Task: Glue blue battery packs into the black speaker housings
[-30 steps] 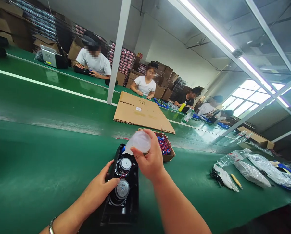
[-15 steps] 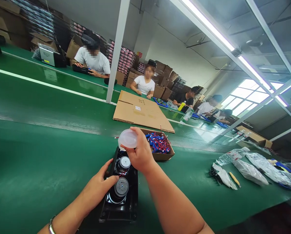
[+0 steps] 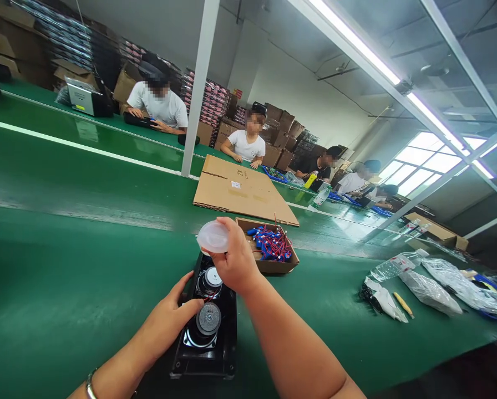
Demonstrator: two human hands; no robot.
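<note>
A black speaker housing (image 3: pixel 227 349) lies on the green table in front of me. Two round speaker drivers sit in it, a larger one (image 3: pixel 208 319) nearer me and a smaller one (image 3: pixel 212 278) farther off. My left hand (image 3: pixel 173 310) grips the housing's left side, its thumb over thin red wires between the drivers. Above the far end, my right hand (image 3: pixel 236 255) holds a translucent round plastic lid (image 3: pixel 213 236), tilted, between thumb and fingers. The lid and hand hide the housing's far end.
An open cardboard box (image 3: pixel 284 267) of blue parts with red wires stands just beyond my right hand. Behind it lies flat cardboard (image 3: pixel 244 188). Bottles, plastic bags (image 3: pixel 429 293) and a yellow-handled tool (image 3: pixel 404 305) lie rightward. Several people sit across the table.
My right hand has shifted slightly left with the lid, uncovering more of the box. My left hand stays on the housing.
</note>
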